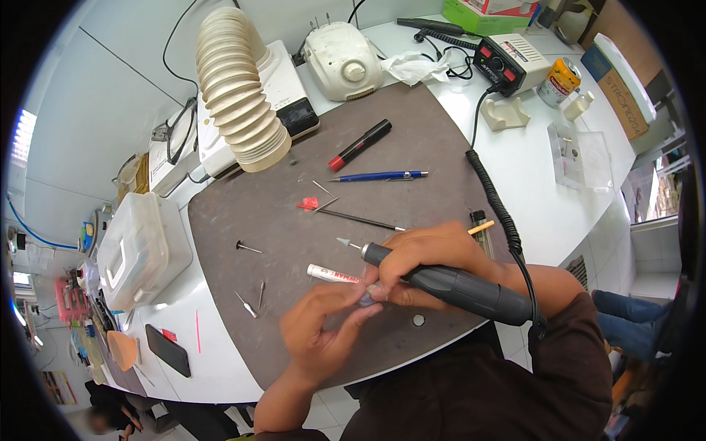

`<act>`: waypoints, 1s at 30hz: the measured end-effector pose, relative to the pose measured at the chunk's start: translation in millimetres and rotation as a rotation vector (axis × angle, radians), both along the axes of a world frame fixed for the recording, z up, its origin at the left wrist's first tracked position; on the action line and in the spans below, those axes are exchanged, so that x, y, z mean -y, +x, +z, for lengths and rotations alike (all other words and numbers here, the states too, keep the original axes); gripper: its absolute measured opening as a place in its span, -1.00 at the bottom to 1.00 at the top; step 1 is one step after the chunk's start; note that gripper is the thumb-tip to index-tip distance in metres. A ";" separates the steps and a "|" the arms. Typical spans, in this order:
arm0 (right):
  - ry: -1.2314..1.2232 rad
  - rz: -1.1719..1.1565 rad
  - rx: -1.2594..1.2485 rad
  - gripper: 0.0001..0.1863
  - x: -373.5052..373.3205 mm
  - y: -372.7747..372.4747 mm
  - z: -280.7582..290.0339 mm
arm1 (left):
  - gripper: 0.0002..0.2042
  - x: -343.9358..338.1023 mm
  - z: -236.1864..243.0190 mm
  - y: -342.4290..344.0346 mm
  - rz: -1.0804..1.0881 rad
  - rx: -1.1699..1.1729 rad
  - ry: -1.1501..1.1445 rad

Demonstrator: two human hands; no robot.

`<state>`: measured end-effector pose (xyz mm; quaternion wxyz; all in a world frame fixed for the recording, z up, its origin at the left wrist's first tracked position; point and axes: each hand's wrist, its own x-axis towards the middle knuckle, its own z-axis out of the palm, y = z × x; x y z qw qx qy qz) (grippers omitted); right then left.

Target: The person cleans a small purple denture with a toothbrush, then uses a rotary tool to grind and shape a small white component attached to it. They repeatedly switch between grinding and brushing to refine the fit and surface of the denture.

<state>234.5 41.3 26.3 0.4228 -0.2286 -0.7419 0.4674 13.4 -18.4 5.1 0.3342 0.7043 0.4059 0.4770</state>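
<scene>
My right hand is closed round a black rotary handpiece, whose grey cone-shaped bit points to the upper left. A coiled cord runs from its back end. Between the fingertips of my left hand is a small greyish piece, too covered to name. My right fingertips touch it as well. The bit stands apart from the piece. Just beyond the fingers lies a white tube with red print.
On the brown mat lie a black-and-red marker, a blue mechanical pencil, a thin black rod and loose burs. A ribbed hose, control box, can, clear plastic box and phone surround it.
</scene>
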 end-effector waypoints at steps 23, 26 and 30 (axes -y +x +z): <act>-0.468 0.171 -0.191 -0.78 6.2 -10.0 -14.0 | -0.84 -8.5 -5.2 1.6 -0.183 0.363 -0.371; -0.533 0.165 -0.192 -0.75 2.5 -8.6 -10.3 | -0.86 -8.2 2.7 2.7 -0.129 0.324 -0.407; -0.581 0.136 -0.169 -0.74 2.9 -9.4 -6.2 | -0.86 -10.3 -4.8 -2.3 -0.142 0.308 -0.269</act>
